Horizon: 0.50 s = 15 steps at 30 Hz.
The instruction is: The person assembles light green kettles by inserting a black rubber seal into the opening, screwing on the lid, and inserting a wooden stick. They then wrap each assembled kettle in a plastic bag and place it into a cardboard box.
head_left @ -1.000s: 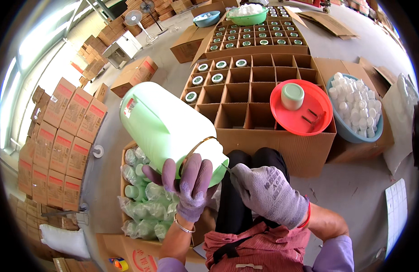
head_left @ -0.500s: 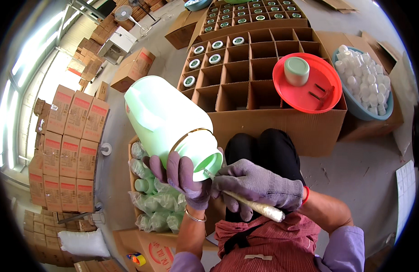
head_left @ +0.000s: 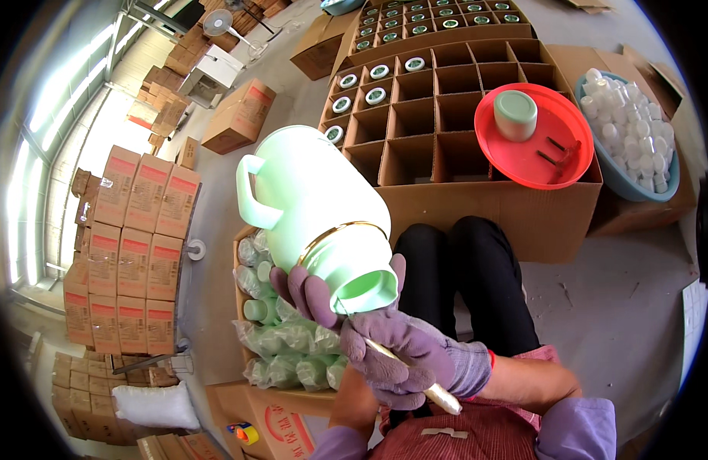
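A pale green thermos jug with a gold band lies tilted over my lap, its mouth and spout toward me and its handle at the left. My left hand cups the jug's neck from below, fingers wrapped round it. In my right hand is a thin tool with a pale wrapped handle; its narrow tip touches or nearly touches the rim of the mouth. Grey-purple gloves cover both hands. The right hand partly hides the left palm.
Ahead stands a divided carton with several capped bottles. On it rests a red dish holding a green cup and dark pieces. A blue basin of white caps is at right. Bagged green parts fill a box at left.
The jug has turned about its length, so its handle now shows at the left and its spout points lower. My right hand has shifted lower with the tool, closer under the rim.
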Available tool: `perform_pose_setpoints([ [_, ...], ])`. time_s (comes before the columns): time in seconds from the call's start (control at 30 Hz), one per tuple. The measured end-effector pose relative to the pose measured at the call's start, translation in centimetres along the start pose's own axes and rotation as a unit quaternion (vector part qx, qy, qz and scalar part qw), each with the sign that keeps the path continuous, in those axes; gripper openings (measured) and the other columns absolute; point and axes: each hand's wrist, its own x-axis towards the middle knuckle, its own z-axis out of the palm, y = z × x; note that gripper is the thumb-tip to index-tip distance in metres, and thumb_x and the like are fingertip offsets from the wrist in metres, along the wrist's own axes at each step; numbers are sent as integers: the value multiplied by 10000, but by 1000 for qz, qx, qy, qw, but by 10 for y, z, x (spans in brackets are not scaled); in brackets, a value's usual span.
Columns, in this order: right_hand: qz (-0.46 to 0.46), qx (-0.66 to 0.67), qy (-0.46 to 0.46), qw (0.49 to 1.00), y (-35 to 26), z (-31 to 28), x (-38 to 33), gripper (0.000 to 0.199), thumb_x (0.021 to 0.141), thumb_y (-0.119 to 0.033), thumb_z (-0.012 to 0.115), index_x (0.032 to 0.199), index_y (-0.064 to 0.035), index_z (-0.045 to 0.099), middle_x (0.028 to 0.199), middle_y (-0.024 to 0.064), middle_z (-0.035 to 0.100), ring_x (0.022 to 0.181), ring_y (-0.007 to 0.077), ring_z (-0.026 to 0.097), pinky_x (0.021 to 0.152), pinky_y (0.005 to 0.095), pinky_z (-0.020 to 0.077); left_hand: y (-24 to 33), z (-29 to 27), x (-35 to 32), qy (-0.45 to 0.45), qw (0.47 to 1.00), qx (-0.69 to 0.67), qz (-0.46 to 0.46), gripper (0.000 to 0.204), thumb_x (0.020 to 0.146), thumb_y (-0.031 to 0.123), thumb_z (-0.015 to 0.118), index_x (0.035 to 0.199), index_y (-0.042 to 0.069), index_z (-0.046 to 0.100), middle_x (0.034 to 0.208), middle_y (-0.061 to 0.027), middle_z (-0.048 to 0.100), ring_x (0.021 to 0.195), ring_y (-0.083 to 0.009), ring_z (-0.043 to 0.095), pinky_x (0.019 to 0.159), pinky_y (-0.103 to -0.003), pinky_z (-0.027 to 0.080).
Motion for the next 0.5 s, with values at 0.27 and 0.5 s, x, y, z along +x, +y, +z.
perform_pose_setpoints([
  [0.27, 15, -86, 178, 980, -2, 43, 7, 321, 1073, -294, 427, 1069, -12, 580, 644, 32, 547, 429, 125, 507, 421, 272, 470, 6, -7, 5, -17, 1000, -18, -16, 887, 701, 345, 899, 1363, 58, 384, 1356, -145, 436, 1338, -411, 388, 1118, -605, 338],
  [0.5, 12, -353, 274, 895, -36, 55, -3, 312, 1036, -236, 467, 1046, 44, 603, 730, 95, 649, 526, 151, 619, 536, 257, 527, 18, -7, 3, -51, 996, -57, -56, 900, 706, 334, 897, 1383, 49, 378, 1364, -147, 440, 1348, -405, 383, 1125, -598, 335],
])
